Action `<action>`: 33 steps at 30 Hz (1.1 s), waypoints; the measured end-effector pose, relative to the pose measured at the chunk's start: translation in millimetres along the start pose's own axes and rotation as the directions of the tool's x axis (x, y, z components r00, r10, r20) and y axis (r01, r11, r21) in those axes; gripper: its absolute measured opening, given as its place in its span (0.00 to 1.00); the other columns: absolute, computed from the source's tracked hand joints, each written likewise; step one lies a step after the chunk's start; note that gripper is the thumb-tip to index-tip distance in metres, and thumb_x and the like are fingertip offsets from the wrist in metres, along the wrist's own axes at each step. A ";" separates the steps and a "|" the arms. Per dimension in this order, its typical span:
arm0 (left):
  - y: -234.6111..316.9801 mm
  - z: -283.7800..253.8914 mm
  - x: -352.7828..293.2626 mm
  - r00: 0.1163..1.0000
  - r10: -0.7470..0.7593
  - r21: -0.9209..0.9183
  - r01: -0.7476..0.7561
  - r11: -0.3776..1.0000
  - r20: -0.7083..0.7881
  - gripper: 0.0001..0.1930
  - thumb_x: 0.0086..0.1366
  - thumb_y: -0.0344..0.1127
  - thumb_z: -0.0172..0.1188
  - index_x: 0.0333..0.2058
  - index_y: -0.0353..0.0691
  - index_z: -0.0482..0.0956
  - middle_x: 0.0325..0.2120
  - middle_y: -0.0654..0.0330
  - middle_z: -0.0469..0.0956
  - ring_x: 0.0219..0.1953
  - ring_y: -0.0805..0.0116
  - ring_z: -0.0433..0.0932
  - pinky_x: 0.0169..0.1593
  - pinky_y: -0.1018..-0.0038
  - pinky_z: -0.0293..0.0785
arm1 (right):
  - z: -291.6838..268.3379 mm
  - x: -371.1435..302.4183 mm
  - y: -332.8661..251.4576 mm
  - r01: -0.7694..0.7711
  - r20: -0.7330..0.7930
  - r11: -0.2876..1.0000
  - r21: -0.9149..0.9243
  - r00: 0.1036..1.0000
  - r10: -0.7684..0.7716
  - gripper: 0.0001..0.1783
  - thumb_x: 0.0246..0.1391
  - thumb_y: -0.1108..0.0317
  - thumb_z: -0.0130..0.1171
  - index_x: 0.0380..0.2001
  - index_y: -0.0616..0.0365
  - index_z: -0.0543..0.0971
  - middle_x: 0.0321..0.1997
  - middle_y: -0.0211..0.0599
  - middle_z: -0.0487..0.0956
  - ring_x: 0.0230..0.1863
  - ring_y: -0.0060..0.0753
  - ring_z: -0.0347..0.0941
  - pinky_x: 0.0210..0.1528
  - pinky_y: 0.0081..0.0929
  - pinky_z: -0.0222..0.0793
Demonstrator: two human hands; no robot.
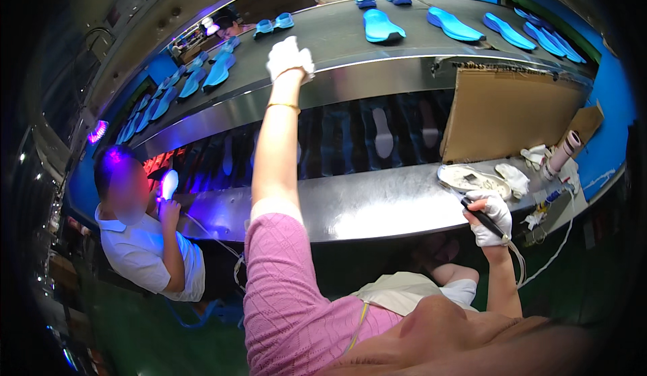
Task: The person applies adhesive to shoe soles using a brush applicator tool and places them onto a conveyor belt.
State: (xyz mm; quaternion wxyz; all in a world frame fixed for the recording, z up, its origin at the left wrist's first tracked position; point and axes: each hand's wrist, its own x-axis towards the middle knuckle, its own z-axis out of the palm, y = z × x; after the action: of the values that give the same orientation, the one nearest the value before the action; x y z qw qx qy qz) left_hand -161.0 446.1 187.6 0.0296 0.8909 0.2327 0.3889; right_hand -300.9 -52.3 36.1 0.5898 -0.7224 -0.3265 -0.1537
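Note:
My left arm, in a pink sleeve, reaches far forward. Its white-gloved left hand (290, 59) is over the near side of the dark conveyor belt (323, 42), holding nothing visible, its fingers slightly apart. Just beyond it lies a pair of small blue shoe soles (274, 24); a larger blue sole (382, 26) rests to its right. At the right, my right hand (490, 219), in a fingertip-less white glove, grips a black-handled corded tool (480, 215). The tool's thin tip points toward a white shoe-shaped piece (474, 180) on the metal ledge (364, 209).
Several blue soles (192, 82) line the belt's left side; others (509, 31) lie at the right. A lower rack (337, 136) holds soles. A cardboard sheet (509, 116) stands by a pinkish roll (563, 152). At left, a seated person (145, 241) holds a sole under purple light.

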 end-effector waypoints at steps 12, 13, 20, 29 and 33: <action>-172.1 -53.4 16.7 0.868 -0.491 0.350 0.484 0.802 -0.077 0.22 0.61 0.43 0.60 0.54 0.54 0.73 0.60 0.58 0.68 0.61 0.56 0.69 0.57 0.59 0.70 | 12.0 -8.5 9.9 -0.157 0.013 0.988 -0.016 0.988 0.157 0.11 0.46 0.85 0.65 0.31 0.57 0.79 0.34 0.32 0.78 0.36 0.24 0.73 0.43 0.21 0.69; -181.6 -54.8 27.3 0.770 -0.638 0.050 0.636 0.770 0.008 0.20 0.64 0.45 0.55 0.52 0.43 0.74 0.55 0.53 0.75 0.55 0.56 0.76 0.55 0.64 0.73 | 11.6 -9.4 8.4 -0.177 0.016 0.984 -0.015 0.984 0.178 0.11 0.46 0.85 0.66 0.31 0.58 0.79 0.34 0.32 0.78 0.37 0.24 0.73 0.43 0.21 0.69; -168.4 -60.3 9.8 0.953 -0.262 0.469 0.302 0.830 -0.151 0.10 0.65 0.35 0.54 0.33 0.44 0.85 0.39 0.56 0.81 0.42 0.58 0.82 0.42 0.64 0.80 | 18.8 -15.0 0.3 -0.317 0.053 0.937 0.147 0.949 0.312 0.09 0.48 0.82 0.66 0.32 0.59 0.80 0.33 0.29 0.78 0.35 0.18 0.72 0.39 0.19 0.69; -67.5 -135.8 -98.6 0.909 -0.204 -0.868 -0.252 0.428 -0.364 0.13 0.62 0.30 0.65 0.43 0.30 0.78 0.44 0.55 0.79 0.46 0.66 0.77 0.56 0.69 0.71 | 15.9 -11.8 -8.3 -0.201 0.143 0.977 0.071 0.971 0.190 0.11 0.47 0.83 0.66 0.33 0.59 0.79 0.36 0.32 0.80 0.37 0.21 0.75 0.42 0.20 0.71; -35.9 -172.7 -139.9 0.899 -0.317 -0.953 -0.292 0.083 -0.303 0.21 0.73 0.45 0.48 0.41 0.29 0.78 0.37 0.51 0.79 0.38 0.65 0.78 0.47 0.71 0.75 | 10.1 -18.1 -11.0 -0.275 0.120 0.947 0.168 0.959 0.258 0.09 0.48 0.83 0.65 0.33 0.59 0.80 0.36 0.30 0.80 0.37 0.19 0.74 0.41 0.19 0.71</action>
State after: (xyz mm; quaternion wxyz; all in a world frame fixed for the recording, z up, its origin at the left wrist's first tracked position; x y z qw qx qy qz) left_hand -379.5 394.6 204.3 0.5751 0.5145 -0.0859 0.6302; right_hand -323.2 -46.9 30.7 0.6525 -0.7093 -0.2667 -0.0069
